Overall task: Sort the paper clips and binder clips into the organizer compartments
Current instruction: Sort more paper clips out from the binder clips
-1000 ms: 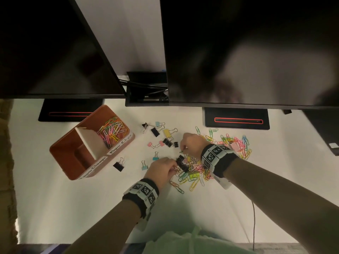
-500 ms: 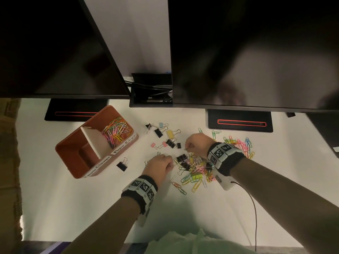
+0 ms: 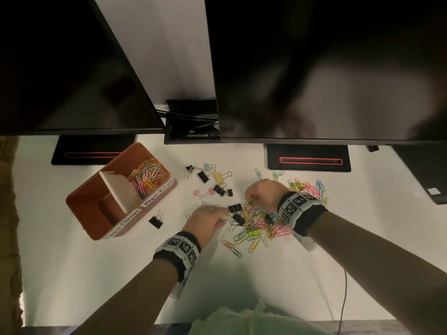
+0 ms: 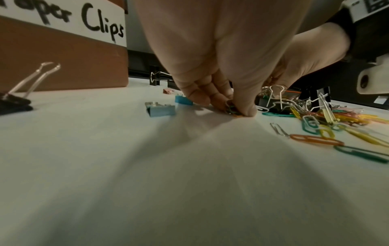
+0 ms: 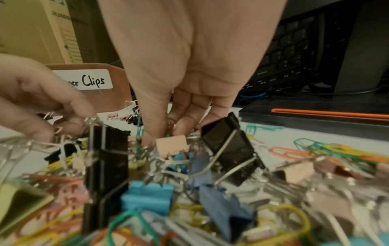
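Left hand [image 3: 205, 220] pinches paper clips [image 4: 231, 109] against the desk [image 3: 72, 262] at the pile's [image 3: 256, 226] left edge. Right hand [image 3: 262, 193] reaches into the pile; its grasp cannot be told. Organizer [image 3: 96, 213] stands left, paper clips in its far compartment.

A white desk [image 3: 72, 274] carries an orange organizer [image 3: 92, 211] at the left, angled, with a lone black binder clip [image 3: 156, 221] just beside its near corner. Scattered binder clips [image 3: 212, 182] lie mid-desk, and a heap of coloured paper clips [image 3: 256, 235] spreads to their right. Two black monitor bases [image 3: 308, 157] stand along the far edge.
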The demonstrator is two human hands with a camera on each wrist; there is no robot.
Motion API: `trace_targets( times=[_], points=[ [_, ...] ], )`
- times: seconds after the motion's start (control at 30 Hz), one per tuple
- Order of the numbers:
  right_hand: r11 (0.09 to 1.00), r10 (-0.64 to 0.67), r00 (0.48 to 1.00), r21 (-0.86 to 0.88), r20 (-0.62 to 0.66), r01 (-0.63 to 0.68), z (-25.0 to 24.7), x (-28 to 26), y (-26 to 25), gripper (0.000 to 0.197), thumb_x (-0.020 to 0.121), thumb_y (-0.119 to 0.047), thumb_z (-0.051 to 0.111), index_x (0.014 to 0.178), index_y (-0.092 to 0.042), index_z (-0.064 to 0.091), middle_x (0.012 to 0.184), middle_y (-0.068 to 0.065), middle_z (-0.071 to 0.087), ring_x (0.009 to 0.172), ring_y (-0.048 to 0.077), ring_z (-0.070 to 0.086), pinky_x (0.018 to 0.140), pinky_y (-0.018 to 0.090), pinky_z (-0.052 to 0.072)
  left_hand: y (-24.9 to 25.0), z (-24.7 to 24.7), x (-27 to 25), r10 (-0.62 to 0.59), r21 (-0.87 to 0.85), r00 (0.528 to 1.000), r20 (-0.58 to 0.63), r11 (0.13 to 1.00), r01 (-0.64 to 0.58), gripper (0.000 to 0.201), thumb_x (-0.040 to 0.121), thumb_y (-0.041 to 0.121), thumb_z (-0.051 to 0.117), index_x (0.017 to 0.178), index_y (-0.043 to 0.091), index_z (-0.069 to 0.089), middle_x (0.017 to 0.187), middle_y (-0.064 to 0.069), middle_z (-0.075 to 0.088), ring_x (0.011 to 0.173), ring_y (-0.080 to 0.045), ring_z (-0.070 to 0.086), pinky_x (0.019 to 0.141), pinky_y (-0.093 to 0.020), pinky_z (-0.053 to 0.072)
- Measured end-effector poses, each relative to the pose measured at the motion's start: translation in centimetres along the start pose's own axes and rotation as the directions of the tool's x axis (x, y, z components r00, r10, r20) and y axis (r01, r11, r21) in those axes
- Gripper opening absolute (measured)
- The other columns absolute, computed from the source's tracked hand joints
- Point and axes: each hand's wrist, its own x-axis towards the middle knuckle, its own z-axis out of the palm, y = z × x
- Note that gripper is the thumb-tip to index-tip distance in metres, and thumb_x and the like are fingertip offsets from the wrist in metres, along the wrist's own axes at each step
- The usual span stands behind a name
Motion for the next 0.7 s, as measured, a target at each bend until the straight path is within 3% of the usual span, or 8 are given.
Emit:
trace_targets(
  times=[0.1,0.23,0.5,0.7],
  points=[
    [1.000,0.018,1.000,-0.017,0.014,-0.017,0.1,0.4,-0.4,0.018,0.087,-0.018,0.059,0.103,-0.017,0.066,0.106,0.002,0.062,0.100,0.023,0.056,0.089,0.036,0.049,0.1,0.0,0.4,-0.015,0.008,1.000,-0.019,1.000,0.015,0.030,0.089,0.018,0.057,0.119,0.015,0.059,0.100,-0.007,0.065,0.095,-0.022,0.057,0.090,-0.032,0.046],
    [0.999,0.018,1.000,-0.044,0.021,-0.018,0.3,0.7,-0.8,0.019,0.089,-0.018,0.057,0.105,-0.012,0.066,0.110,0.005,0.057,0.102,0.024,0.055,0.089,0.035,0.048,0.3,-0.1,0.9,-0.041,0.032,0.998,-0.036,0.999,0.042,0.019,0.088,0.021,0.057,0.105,0.014,0.064,0.094,-0.005,0.064,0.092,-0.022,0.057,0.085,-0.034,0.047],
    [1.000,0.010,1.000,-0.013,0.027,-0.010,0.1,0.3,-0.8,0.018,0.090,-0.015,0.055,0.104,-0.014,0.065,0.106,0.006,0.064,0.099,0.023,0.057,0.087,0.033,0.047,0.7,-0.1,1.5,-0.142,0.125,0.988,0.063,0.983,0.133,0.022,0.093,0.022,0.048,0.108,0.009,0.058,0.108,-0.006,0.053,0.099,-0.022,0.053,0.087,-0.031,0.044],
    [1.000,0.024,0.999,-0.014,0.046,-0.024,0.2,0.0,-1.0,0.022,0.092,-0.016,0.051,0.110,-0.011,0.063,0.109,0.008,0.064,0.105,0.023,0.055,0.091,0.033,0.044,0.3,0.0,0.8,-0.117,0.175,0.991,0.061,0.979,0.105,0.020,0.095,0.020,0.045,0.107,0.009,0.055,0.105,-0.008,0.059,0.099,-0.022,0.052,0.083,-0.029,0.041]
  ],
)
